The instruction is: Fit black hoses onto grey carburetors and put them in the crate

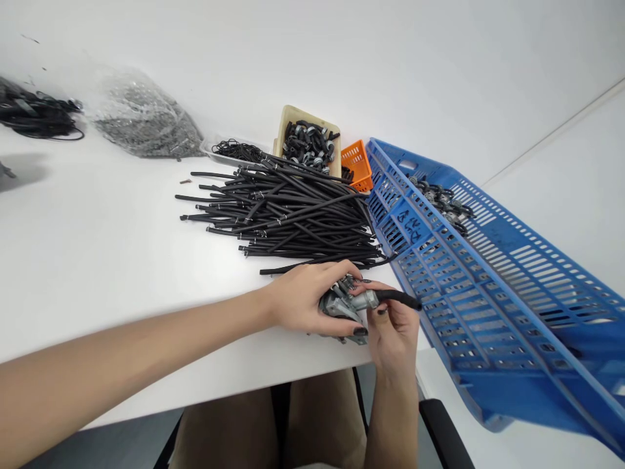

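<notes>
My left hand [312, 296] is wrapped over a grey metal carburetor [336, 305] near the front edge of the table, thumb along its near side. A short black rubber hose [398, 298] sticks out to the right from the carburetor's round metal end. My right hand [394, 332] is closed around that end, its thumb against the base of the hose and its fingertips by the metal. My fingers cover much of the carburetor. Just beyond my hands lies a large pile of long black tubes [293, 215].
A blue plastic crate [469, 273] stands tilted at the right, with metal and black parts inside. Behind the tubes are a cream bin [283, 127], an orange basket [359, 163] and a white tray [219, 158]. A clear bag of small metal parts [146, 124] sits at the back left.
</notes>
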Available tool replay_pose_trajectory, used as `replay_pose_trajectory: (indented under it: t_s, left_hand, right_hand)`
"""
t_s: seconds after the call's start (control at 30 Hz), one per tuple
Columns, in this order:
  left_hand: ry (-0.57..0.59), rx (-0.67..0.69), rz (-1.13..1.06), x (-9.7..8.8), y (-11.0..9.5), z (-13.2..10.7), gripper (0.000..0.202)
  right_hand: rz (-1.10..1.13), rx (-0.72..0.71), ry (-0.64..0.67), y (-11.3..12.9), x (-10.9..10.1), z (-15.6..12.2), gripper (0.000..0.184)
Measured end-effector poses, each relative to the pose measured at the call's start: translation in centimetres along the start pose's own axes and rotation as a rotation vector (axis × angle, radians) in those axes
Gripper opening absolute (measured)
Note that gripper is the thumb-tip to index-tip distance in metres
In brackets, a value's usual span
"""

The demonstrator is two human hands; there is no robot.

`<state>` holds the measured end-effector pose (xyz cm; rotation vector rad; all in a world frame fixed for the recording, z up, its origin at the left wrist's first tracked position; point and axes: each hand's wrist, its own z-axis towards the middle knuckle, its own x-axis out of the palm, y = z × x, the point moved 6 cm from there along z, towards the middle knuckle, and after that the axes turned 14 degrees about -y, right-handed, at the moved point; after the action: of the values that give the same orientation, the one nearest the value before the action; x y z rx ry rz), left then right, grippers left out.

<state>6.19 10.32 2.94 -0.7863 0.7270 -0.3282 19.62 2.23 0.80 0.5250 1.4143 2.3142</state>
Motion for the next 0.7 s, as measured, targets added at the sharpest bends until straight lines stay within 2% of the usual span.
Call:
replay_pose_trajectory:
  t_s: [0.33,0.53,0.7]
  left_hand:
    - [0.012,-0.017,0.028,0.02,0.02,-0.03,0.062]
    - [0.013,-0.026,0.022,0.03,0.04,-0.01,0.06]
    - [0.006,-0.026,0.015,0.03,0.1,0.03,0.061]
  right_hand:
    - [0.001,0.019,-0.022,-0.39,-0.22,0.11,0.03]
    - [-0.049,-0.051,-0.043,0.09,-0.04,0.21,0.034]
    - [-0.041,-0.037,-0.029,0.07,0.01,0.14,0.031]
